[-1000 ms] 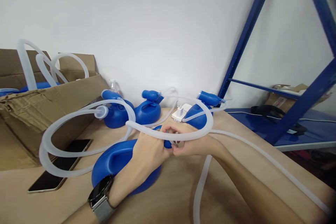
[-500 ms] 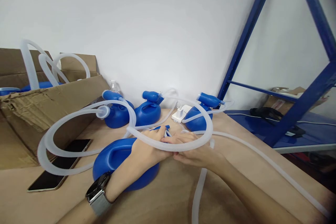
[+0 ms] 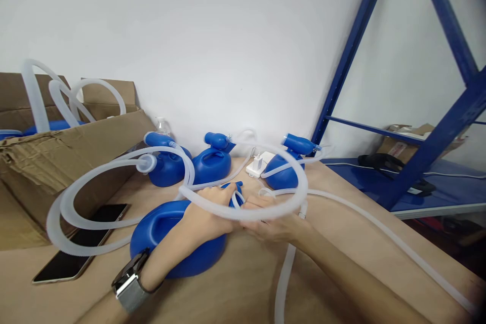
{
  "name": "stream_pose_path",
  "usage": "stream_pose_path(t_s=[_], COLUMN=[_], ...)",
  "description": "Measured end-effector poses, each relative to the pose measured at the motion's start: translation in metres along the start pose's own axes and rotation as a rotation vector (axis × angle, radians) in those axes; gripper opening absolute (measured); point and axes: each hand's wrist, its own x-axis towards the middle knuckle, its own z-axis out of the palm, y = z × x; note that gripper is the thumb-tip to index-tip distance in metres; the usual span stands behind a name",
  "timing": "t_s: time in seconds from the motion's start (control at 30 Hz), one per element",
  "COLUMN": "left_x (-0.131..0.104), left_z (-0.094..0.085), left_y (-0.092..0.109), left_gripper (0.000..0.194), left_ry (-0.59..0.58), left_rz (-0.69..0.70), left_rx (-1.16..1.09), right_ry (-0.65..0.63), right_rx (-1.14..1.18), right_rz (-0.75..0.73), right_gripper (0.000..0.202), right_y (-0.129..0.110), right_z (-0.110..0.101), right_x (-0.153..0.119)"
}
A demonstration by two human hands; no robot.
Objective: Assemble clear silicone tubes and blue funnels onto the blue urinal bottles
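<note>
A blue plastic jug [image 3: 152, 233] with a moulded handle lies on the near part of the table, under my left forearm. My left hand [image 3: 212, 207] is closed around the jug's blue spout [image 3: 236, 193], whose tip shows past the knuckles. A white ring or tube end [image 3: 237, 198] sits between the two hands. My right hand [image 3: 266, 220] is closed against the spout from the right, its fingertips partly hidden. In front of both hands loops a translucent corrugated hose [image 3: 299, 177], which also hides part of the fingers.
Behind stand more blue jugs with hoses [image 3: 165, 164] [image 3: 212, 164] [image 3: 283, 169]. A white charger [image 3: 258, 162] is near the right one. An open cardboard box [image 3: 76, 157] holds more hoses; a phone [image 3: 72, 258] lies before it. To the right is a blue shelf rack [image 3: 353, 50].
My right hand has shifted slightly on the spout, and more of the white ring shows between the hands. The whole view has moved a little, so everything sits slightly further left.
</note>
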Motion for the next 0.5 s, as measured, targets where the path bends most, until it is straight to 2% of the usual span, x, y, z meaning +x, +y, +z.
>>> stream_pose_path(t_s=[0.13,0.33,0.43,0.5], left_x=[-0.0016,-0.0031,-0.0032,-0.0033], left_z=[0.0004,-0.0015,-0.0034,-0.0054], left_y=[0.0010,0.0007,-0.0007,-0.0010], left_gripper=[0.028,0.029,0.032,0.031], left_ry=[0.027,0.020,0.008,0.003], left_rz=[0.021,0.030,0.077,0.086], left_rx=[-0.122,-0.132,-0.146,-0.139], right_ry=[0.044,-0.126,-0.131,-0.130], right_rx=[-0.086,0.106,0.168,0.185], right_rz=[-0.019,0.081,0.157,0.157], right_gripper=[0.026,0.034,0.037,0.037], right_y=[-0.0019,-0.0004,-0.0016,-0.0027], right_z=[-0.0024,-0.0045,-0.0049,-0.0052], right_x=[0.0008,0.0033,0.0014,-0.0001])
